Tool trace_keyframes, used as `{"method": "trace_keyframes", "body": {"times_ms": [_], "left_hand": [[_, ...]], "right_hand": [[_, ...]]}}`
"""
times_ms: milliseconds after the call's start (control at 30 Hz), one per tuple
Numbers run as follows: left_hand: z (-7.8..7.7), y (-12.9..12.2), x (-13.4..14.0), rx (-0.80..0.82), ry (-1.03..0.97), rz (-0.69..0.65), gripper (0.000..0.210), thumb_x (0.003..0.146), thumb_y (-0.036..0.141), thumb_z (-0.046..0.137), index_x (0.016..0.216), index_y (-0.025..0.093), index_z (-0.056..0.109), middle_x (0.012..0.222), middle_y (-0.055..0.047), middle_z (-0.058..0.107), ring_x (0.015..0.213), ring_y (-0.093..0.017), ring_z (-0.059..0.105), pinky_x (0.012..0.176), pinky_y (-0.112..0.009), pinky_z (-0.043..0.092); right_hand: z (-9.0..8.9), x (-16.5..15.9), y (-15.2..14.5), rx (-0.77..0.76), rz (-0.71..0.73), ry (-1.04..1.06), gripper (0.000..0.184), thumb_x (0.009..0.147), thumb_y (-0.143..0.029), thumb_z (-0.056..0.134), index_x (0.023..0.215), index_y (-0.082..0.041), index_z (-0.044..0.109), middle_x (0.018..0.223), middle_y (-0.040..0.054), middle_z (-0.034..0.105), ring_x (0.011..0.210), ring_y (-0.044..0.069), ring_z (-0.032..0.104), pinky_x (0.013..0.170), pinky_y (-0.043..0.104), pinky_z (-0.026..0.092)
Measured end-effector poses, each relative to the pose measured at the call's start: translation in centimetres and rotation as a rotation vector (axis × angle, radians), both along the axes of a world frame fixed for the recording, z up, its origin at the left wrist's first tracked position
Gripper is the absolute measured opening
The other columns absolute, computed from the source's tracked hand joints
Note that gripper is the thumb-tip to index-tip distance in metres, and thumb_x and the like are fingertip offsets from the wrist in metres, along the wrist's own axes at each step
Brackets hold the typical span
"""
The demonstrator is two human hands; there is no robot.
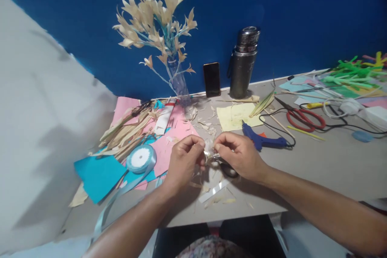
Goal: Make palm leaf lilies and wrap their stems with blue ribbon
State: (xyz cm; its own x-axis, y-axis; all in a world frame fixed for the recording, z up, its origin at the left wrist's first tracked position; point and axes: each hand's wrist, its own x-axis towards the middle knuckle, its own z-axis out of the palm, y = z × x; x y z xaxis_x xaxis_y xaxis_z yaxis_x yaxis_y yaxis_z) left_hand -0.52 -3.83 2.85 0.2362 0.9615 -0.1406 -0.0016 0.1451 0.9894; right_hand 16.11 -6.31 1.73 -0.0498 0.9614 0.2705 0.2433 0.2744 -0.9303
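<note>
Over the middle of the desk, my left hand (186,159) is closed in a pinch, facing my right hand (240,153), whose thumb and forefinger are also pressed together. Between the fingertips shows a small pale, shiny piece (208,147), partly see-through; its kind is too small to tell. Below my right hand lies a pair of scissors with dark handles (229,170), partly covered by it. A clear glossy strip (214,192) rests nearer the desk edge, among dry husk scraps (229,201).
Left: dried corn husks (121,131), ribbon spool (141,158), blue paper (99,173), pink paper (173,151). Behind: husk flowers (163,16) in a clear vase (177,80), phone (212,80), flask (243,66). Right: blue glue gun (260,139), red-handled scissors (305,119), cables, green pipe cleaners (347,72).
</note>
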Motion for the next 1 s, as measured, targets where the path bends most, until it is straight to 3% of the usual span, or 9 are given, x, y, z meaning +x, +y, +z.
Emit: {"method": "trace_keyframes", "body": {"times_ms": [233,333,533,667,800,1000], "left_hand": [[-0.1,0.05,-0.28,0.054,-0.009,0.049,0.023,0.085,0.036,0.064,0.072,0.019,0.054,0.048,0.006,0.05,0.042,-0.009,0.047,0.043,-0.02,0.04],[-0.23,0.11,-0.38,0.082,0.011,0.044,0.022,0.086,0.034,0.062,0.073,0.02,0.054,0.05,0.006,0.05,0.043,-0.01,0.047,0.044,-0.021,0.039],[-0.42,-0.24,-0.43,0.435,0.235,0.132,0.021,0.088,0.029,0.06,0.07,0.019,0.057,0.06,0.004,0.053,0.052,-0.01,0.048,0.052,-0.023,0.04],[-0.39,-0.38,-0.35,0.461,0.282,0.098,0.021,0.088,0.026,0.059,0.069,0.019,0.057,0.062,0.003,0.054,0.055,-0.011,0.049,0.054,-0.024,0.04],[-0.41,-0.32,-0.19,0.582,0.345,0.105,0.02,0.086,0.021,0.059,0.066,0.019,0.057,0.064,0.003,0.054,0.058,-0.011,0.049,0.055,-0.024,0.039],[-0.54,-0.29,-0.16,0.665,0.404,0.116,0.02,0.084,0.016,0.058,0.065,0.019,0.055,0.064,0.003,0.054,0.06,-0.011,0.05,0.057,-0.024,0.038]], "right_hand": [[-0.07,0.5,0.21,-0.025,0.002,0.08,0.016,0.09,-0.025,0.056,0.077,-0.018,0.064,0.072,-0.0001,0.064,0.065,0.013,0.055,0.061,0.024,0.043],[-0.19,0.69,0.36,-0.111,0.04,0.187,0.018,0.091,-0.029,0.056,0.082,-0.018,0.067,0.074,0.001,0.065,0.061,0.012,0.052,0.056,0.023,0.04],[-0.32,0.62,0.81,-0.303,0.122,0.427,0.027,0.089,-0.042,0.06,0.092,-0.016,0.067,0.082,0.0042,0.067,0.049,0.007,0.043,0.044,0.022,0.03],[0.29,0.6,0.76,-0.183,0.137,0.272,0.028,0.086,-0.036,0.065,0.108,-0.019,0.068,0.096,0.0047,0.068,0.057,0.008,0.05,0.051,0.022,0.039],[0.45,0.54,0.64,-0.062,0.108,0.055,0.018,0.084,-0.032,0.069,0.096,-0.018,0.073,0.085,0.0034,0.07,0.068,0.013,0.059,0.059,0.025,0.044],[-0.07,0.5,0.86,-0.055,0.061,0.001,0.013,0.083,-0.028,0.069,0.077,-0.018,0.072,0.072,0.0011,0.069,0.064,0.014,0.06,0.058,0.025,0.044]]}}
